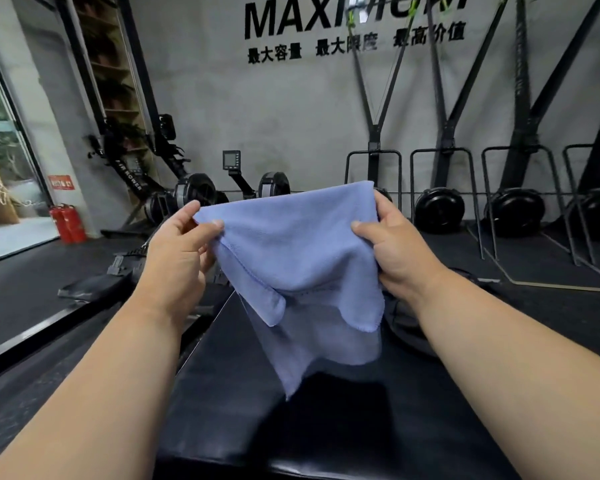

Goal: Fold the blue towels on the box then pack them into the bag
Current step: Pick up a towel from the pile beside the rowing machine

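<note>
the blue towel [298, 244] hangs in the air between both hands, held up above the black box [343, 427], its lower corners drooping toward the box top. the left hand [177, 251] pinches the towel's upper left edge, thumb on the near face and fingers curled behind the cloth. the right hand [392, 244] grips the upper right edge the same way, thumb pressed on front, fingers hidden behind. the towel is doubled over, one layer sagging lower than the other.

Blue towel [302, 258] hides the box's [222, 375] far end, bag indiscernible
</note>
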`<move>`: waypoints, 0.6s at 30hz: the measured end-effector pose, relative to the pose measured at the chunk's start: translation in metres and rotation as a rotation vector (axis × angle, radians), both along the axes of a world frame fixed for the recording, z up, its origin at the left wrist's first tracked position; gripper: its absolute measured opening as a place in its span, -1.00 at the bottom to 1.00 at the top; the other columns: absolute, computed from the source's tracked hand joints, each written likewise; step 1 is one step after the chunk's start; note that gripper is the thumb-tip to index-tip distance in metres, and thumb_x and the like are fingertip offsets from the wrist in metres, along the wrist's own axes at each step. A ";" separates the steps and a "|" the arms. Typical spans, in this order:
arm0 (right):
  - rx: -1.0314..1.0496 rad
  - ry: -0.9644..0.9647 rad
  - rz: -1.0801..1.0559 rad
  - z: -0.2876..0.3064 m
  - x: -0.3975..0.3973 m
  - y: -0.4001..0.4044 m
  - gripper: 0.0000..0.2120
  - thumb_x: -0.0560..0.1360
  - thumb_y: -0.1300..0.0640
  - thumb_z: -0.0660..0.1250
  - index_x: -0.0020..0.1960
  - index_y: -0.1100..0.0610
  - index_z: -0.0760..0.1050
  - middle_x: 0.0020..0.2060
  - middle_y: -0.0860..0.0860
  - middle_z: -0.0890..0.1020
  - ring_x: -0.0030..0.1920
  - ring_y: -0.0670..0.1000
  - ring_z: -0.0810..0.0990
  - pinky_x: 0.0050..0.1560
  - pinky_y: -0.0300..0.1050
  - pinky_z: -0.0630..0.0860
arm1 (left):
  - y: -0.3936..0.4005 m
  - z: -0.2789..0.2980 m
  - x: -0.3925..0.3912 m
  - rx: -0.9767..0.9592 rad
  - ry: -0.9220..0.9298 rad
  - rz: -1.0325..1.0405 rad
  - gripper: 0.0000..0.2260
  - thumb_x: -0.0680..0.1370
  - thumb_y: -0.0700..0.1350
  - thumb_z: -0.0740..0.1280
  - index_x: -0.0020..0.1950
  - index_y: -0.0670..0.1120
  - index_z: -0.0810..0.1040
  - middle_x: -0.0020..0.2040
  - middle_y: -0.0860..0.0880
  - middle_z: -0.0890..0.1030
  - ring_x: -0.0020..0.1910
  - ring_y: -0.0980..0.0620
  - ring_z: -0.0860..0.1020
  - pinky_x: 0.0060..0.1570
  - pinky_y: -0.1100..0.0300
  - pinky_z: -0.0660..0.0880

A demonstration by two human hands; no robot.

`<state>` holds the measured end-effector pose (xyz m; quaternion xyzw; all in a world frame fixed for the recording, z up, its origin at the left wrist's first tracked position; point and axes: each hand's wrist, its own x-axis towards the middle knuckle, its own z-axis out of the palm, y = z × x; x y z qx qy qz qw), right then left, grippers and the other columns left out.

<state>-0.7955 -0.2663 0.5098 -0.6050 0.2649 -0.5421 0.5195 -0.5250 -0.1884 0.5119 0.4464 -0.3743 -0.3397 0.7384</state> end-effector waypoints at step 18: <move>-0.117 -0.121 -0.016 0.042 -0.028 0.068 -0.58 0.61 0.43 0.21 0.26 0.00 0.60 0.16 0.16 0.72 0.08 0.09 0.72 0.18 0.08 0.64 | 0.056 0.045 -0.020 -0.146 -0.112 0.018 -0.37 0.53 -0.48 0.10 0.56 -0.08 0.38 0.27 -0.05 0.60 0.15 -0.08 0.60 0.19 -0.04 0.47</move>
